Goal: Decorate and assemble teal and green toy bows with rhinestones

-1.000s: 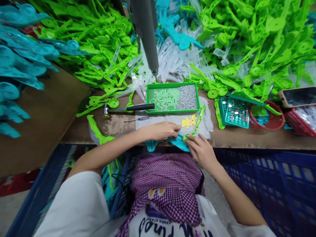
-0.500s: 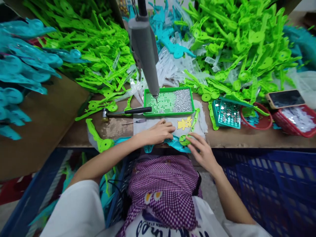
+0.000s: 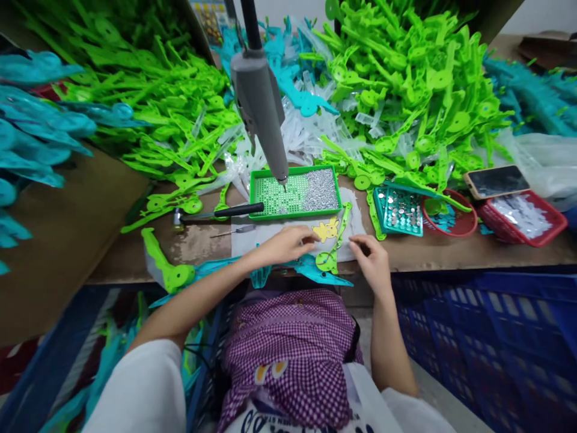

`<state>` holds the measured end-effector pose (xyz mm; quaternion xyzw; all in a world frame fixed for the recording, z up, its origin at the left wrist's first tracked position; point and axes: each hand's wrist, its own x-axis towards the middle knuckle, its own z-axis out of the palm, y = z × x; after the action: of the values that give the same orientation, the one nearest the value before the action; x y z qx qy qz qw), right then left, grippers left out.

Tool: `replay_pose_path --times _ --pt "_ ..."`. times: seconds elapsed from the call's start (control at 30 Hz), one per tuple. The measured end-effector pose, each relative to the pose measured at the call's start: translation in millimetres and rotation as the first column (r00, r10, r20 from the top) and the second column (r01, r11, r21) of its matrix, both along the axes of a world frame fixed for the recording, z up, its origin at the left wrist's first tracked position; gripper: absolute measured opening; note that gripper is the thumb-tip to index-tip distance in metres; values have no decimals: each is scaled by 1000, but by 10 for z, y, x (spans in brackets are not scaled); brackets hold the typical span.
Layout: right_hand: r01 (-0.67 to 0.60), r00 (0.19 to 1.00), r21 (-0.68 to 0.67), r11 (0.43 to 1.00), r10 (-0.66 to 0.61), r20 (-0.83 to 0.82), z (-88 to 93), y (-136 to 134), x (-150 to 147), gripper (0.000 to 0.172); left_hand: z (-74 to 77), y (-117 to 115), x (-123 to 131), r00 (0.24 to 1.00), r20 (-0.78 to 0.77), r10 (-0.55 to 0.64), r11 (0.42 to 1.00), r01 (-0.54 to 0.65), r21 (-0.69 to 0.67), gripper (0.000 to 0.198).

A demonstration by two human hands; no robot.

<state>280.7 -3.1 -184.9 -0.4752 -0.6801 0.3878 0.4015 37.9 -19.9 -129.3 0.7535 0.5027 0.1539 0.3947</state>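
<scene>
the left hand (image 3: 288,245) lies palm down with its fingers bent onto the near edge of the bench (image 3: 451,255), over a teal piece (image 3: 315,272); whether it grips the piece i cannot tell. the right hand (image 3: 372,260) is open, fingers loosely curled, just right of a green piece (image 3: 332,249) and apart from it. the green piece is a thin flat bright strip with a round disc at its near end. its long axis runs from that disc away from the person and slightly right, toward the green tray (image 3: 295,211) of small screws. the teal piece lies under it, its long axis along the bench edge, its pointed tip to the right. beyond the fingers is a yellow bear sticker (image 3: 325,230) on a white cloth (image 3: 358,210), then a hammer (image 3: 216,211) to the left.
</scene>
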Motion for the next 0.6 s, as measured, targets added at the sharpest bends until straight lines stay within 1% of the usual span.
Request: replay_pose_path --times 0.07,0.17,0.23,0.33,0.47,0.53,0.6 --pt "-43 997 25 999 41 61 -100 -117 55 16 -124 100 150 999 33 27 997 -24 -76 26" --pt "-106 982 102 989 88 166 -162 -207 67 19 -268 238 329 998 63 23 986 -13 -164 30" --pt "-147 963 156 977 105 250 -171 -217 53 20 -318 287 392 998 57 18 980 -6 -198 33" --pt "-202 926 204 958 119 357 -167 -198 33 22 -356 293 422 998 50 44 979 -33 -203 37" --pt "-242 895 179 954 148 421 -165 -136 24 24 -416 266 437 992 74 106 971 -87 -223 41" --pt "-263 888 143 954 181 422 -170 -105 47 24 -464 265 444 986 94 137 964 -111 -241 42" --pt "-287 892 104 952 227 390 -159 -95 97 24 -516 273 449 979 118 164 955 -128 -266 43"
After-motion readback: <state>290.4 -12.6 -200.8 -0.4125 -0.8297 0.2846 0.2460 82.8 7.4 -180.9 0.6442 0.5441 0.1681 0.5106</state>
